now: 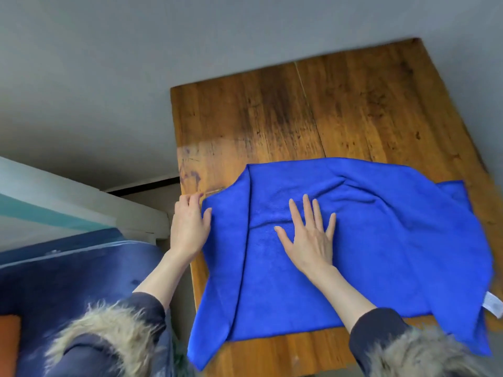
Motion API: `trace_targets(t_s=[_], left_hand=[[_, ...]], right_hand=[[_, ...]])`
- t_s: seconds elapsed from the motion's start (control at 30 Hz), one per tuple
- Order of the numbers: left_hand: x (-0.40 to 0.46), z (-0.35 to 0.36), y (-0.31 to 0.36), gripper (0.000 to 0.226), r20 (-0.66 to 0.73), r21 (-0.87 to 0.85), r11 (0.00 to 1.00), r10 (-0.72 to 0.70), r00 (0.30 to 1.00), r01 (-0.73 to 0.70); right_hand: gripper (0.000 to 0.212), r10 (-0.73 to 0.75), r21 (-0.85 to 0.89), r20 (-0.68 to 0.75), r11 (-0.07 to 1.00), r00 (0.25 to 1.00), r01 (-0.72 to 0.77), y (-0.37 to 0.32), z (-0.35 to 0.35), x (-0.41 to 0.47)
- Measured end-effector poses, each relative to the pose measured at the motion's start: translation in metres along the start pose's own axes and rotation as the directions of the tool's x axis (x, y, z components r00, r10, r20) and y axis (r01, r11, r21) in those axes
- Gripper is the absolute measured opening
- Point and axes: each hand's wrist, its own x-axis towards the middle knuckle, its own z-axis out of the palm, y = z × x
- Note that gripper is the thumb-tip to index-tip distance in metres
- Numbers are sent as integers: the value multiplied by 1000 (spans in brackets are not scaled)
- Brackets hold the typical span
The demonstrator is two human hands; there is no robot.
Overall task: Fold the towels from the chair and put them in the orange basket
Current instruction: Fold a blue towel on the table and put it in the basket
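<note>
A blue towel (381,240) lies spread on the wooden table (313,110), partly folded, with its left strip hanging over the table's left edge. A white label shows at its right corner. My right hand (307,235) presses flat on the towel's middle, fingers spread. My left hand (189,224) is at the towel's upper left corner by the table edge, thumb on the cloth and fingertips bent over the corner; whether it pinches the cloth is unclear. An orange patch (9,346), perhaps the basket, shows at the far lower left.
A dark blue padded surface (81,278) lies left of the table, below a white and teal ledge (68,210). Grey wall rises behind the table. The table's far half is bare wood. Fur-trimmed sleeves cover my forearms at the bottom.
</note>
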Motion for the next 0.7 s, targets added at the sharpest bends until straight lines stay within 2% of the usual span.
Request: trace_targets(t_s=[0.1, 0.17, 0.23, 0.33, 0.4, 0.53, 0.7], left_hand=[[29, 1, -9, 32, 73, 74, 996, 39, 997, -44], [38, 3, -15, 18, 120, 49, 993, 102, 987, -108], [42, 1, -20, 4, 145, -81, 989, 132, 981, -121], [46, -10, -28, 11, 221, -391, 919, 48, 974, 43], [52, -19, -34, 7, 209, -447, 893, 48, 977, 51], [74, -38, -51, 9, 90, -182, 980, 102, 991, -84], [108, -46, -58, 19, 41, 100, 980, 168, 985, -171]], right_hand=[[74, 65, -55, -33, 996, 997, -67, -16, 22, 10], [72, 85, -84, -83, 992, 993, -92, -18, 33, 12], [69, 78, -108, -130, 990, 988, -93, -17, 40, 11], [68, 77, -114, -163, 989, 984, -96, -17, 43, 12], [68, 81, -110, -177, 989, 981, -101, -18, 44, 12], [68, 89, -121, -184, 986, 979, -113, -18, 45, 11], [68, 95, -129, -186, 984, 978, -120, -18, 45, 11]])
